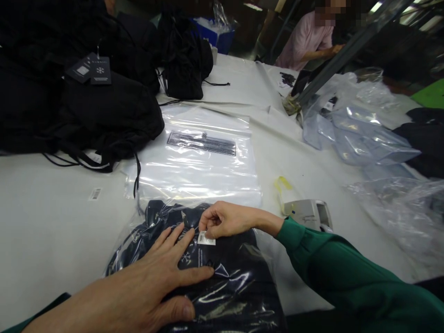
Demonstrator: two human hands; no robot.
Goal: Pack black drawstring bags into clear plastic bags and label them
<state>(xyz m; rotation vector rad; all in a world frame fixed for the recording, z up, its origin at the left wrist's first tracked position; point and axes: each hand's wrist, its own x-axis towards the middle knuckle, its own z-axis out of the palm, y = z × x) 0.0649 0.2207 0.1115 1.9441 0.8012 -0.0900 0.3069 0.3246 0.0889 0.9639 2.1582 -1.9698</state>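
Observation:
A black item in a clear plastic bag [239, 282] lies at the table's near side. My left hand [163, 263] rests flat on it, fingers spread over the plastic. My right hand [225, 219] pinches a small white barcode sticker [206, 238] between thumb and fingers, against the bag's upper middle. A dark tag with a snowflake mark [186, 257] shows through the plastic, partly covered by my left fingers. Just beyond lies a stack of flat clear bags [208, 173] with a printed black text box.
Black drawstring bags [114, 106] with hang tags are piled at left; a loose barcode sticker [95, 194] lies below them. A label gun [308, 212] sits right of my right hand. Crumpled plastic [367, 129] and a metal post [347, 55] stand right. A person in pink [305, 39] works beyond.

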